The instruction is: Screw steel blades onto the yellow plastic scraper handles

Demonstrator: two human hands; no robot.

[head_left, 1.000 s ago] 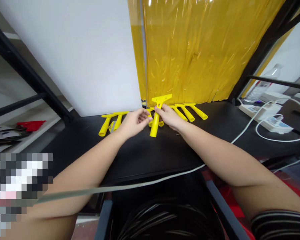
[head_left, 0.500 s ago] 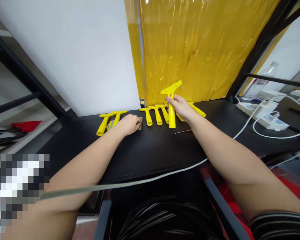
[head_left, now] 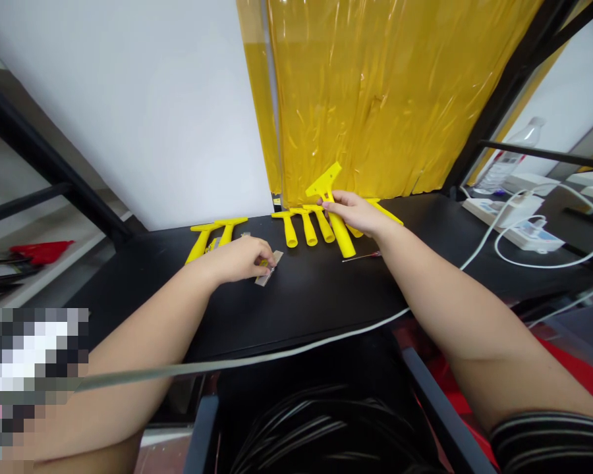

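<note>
My right hand [head_left: 356,212] is closed around a yellow T-shaped scraper handle [head_left: 344,239], held tilted above the black table with its wide head up. On the left, my left hand [head_left: 251,255] pinches a thin, flat metal plate [head_left: 263,279] just over the table. The fingers hide part of that plate. Behind my hands, several more yellow scraper handles [head_left: 310,230] lie in a row. Another pair of yellow handles [head_left: 226,232] lies beyond my left wrist, with small metal parts partly hidden beside them. A thin screwdriver [head_left: 360,257] rests below my right hand.
A white power strip [head_left: 514,227] with cables stands at the right, near a clear plastic bottle [head_left: 511,155]. One white cable [head_left: 296,352] runs across the table's front edge. Black frame posts [head_left: 54,148] flank the table, and yellow plastic sheeting [head_left: 375,99] hangs behind.
My left hand has come nearer to me, bringing the metal plate off its earlier spot. In my right hand the scraper handle has tilted, its head swinging left.
</note>
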